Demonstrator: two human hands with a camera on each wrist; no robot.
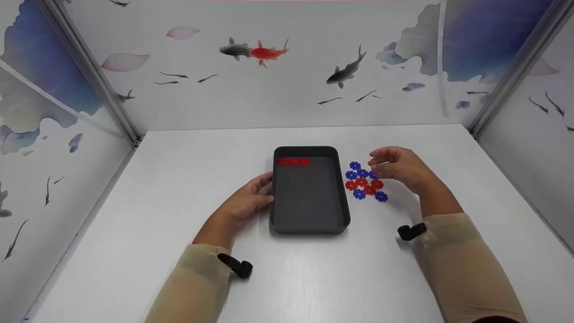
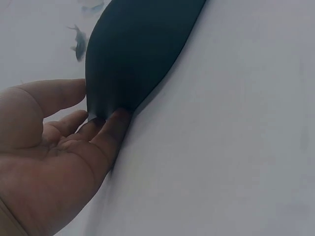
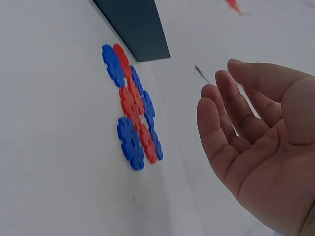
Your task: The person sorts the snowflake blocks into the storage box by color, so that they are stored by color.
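Note:
A dark grey rectangular tray [image 1: 309, 202] lies on the white table, with a row of three red flower-shaped plastic discs [image 1: 294, 161] in its far left corner. My left hand [image 1: 244, 202] rests against the tray's left wall, its fingers and thumb touching the outside; the left wrist view shows the fingertips at the dark wall [image 2: 133, 54]. To the right of the tray lies a loose group of blue discs [image 1: 359, 194] and red discs [image 1: 361, 181], flat on the table. Over the far right side of that group hangs my right hand [image 1: 401, 168], fingers loosely bent and nothing between them [image 3: 266, 142].
White panels painted with fish [image 1: 343, 74] and petals stand at the back and both sides of the table [image 1: 291, 278]. Metal posts [image 1: 96, 72] mark the corners. Each sleeve has a black wrist camera [image 1: 237, 265] strapped to it.

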